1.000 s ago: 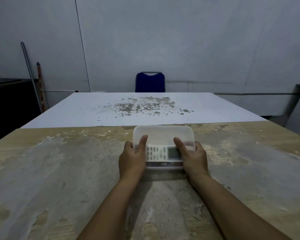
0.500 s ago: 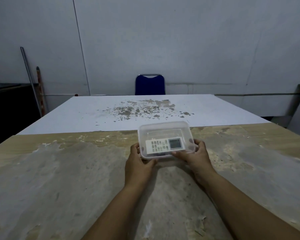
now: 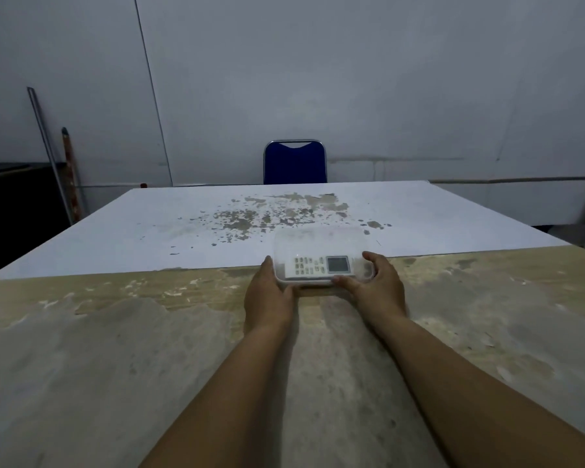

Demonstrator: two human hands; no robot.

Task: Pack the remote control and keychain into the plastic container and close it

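Note:
A clear plastic container [image 3: 321, 238] with its lid on rests on the table, straddling the line between the bare wood and the white sheet. Through the lid I see the white remote control [image 3: 321, 265] lying lengthwise, its grey screen to the right. The keychain is not visible. My left hand [image 3: 268, 297] grips the container's near left corner. My right hand [image 3: 377, 287] holds its near right corner, thumb along the right side.
The worn wooden table [image 3: 149, 349] spreads toward me; a white sheet [image 3: 183, 224] with flaked patches covers its far half. A blue chair [image 3: 294, 163] stands behind the far edge. Poles [image 3: 53, 153] lean on the wall at the left, beside a dark cabinet [image 3: 11, 204].
Both hands have pushed the closed container away from me, from the bare wood to the edge of the white sheet. My thumbs moved off the lid to the near corners.

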